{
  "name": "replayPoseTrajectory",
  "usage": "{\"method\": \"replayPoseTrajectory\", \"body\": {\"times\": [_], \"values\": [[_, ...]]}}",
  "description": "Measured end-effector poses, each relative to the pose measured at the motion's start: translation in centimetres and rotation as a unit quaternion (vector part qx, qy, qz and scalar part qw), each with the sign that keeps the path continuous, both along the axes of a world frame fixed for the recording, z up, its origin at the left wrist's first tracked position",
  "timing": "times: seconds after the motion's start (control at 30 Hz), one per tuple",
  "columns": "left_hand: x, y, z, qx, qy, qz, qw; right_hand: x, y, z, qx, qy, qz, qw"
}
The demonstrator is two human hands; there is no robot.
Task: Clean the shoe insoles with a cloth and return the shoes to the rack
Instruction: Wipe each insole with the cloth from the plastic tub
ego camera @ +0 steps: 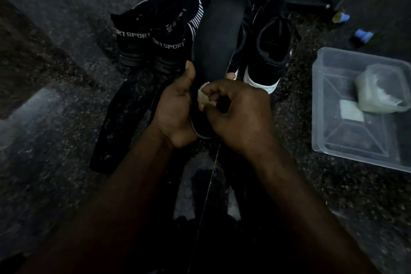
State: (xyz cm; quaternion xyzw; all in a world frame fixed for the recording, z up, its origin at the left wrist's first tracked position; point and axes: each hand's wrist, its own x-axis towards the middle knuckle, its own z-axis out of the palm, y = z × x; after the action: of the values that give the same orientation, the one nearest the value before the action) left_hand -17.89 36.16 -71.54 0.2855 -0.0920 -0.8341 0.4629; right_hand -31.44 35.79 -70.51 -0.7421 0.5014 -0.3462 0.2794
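The insole (218, 35) is being held up above the floor (66, 162). Its heel end is being gripped by the left hand (175, 107), with the thumb pressed on its face. A small pale cloth (203, 98) is being pinched in the curled fingers of the right hand (235, 111) against the insole's lower part.

Only the heel is being gripped, so the long free end could be bent away under wiping and the toe missed. The cloth is small and could be dropped from the pinch. Leftover dirt could be hidden by the dim light.

One insole in hand and one cloth are being counted. One dark loose insole (117, 122) is lying at the left; a possible second beside it cannot be told. Four shoes are standing behind: two lettered shoes (133, 35) and two white-heeled shoes (271, 51), one mostly hidden. One clear tub (315, 100) is standing at the right.
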Motion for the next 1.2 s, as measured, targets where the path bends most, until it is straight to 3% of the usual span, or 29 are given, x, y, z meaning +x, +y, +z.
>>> {"method": "replayPoseTrajectory", "body": {"times": [0.13, 0.3, 0.4, 0.57, 0.87, 1.0, 1.2], "values": [[-0.1, 0.2, 0.2, -0.015, -0.007, -0.012, 1.000, 0.0, 0.0, -0.2, -0.015, 0.014, 0.029, 0.999], [-0.5, 0.4, 0.1, -0.036, -0.037, 0.016, 0.999, -1.4, -1.2, 0.1, 0.010, -0.107, -0.092, 0.990], [-0.8, 0.4, 0.3, -0.051, -0.110, -0.015, 0.992, -2.6, -1.8, 0.7, 0.085, -0.174, -0.144, 0.970], [-2.0, 0.9, -0.1, -0.047, -0.219, -0.020, 0.974, -2.9, -1.9, 0.6, 0.046, -0.080, -0.172, 0.981], [-1.8, 1.0, -0.6, -0.055, -0.216, 0.017, 0.975, -1.3, -1.0, 0.0, 0.086, -0.077, -0.074, 0.991], [-2.2, 1.1, -0.1, -0.056, -0.252, -0.014, 0.966, -1.8, -0.9, 0.4, 0.009, -0.016, -0.123, 0.992], [-3.1, 1.3, 1.0, -0.051, -0.259, -0.049, 0.963, -3.2, -1.6, 0.9, -0.007, -0.003, -0.233, 0.972]]}}
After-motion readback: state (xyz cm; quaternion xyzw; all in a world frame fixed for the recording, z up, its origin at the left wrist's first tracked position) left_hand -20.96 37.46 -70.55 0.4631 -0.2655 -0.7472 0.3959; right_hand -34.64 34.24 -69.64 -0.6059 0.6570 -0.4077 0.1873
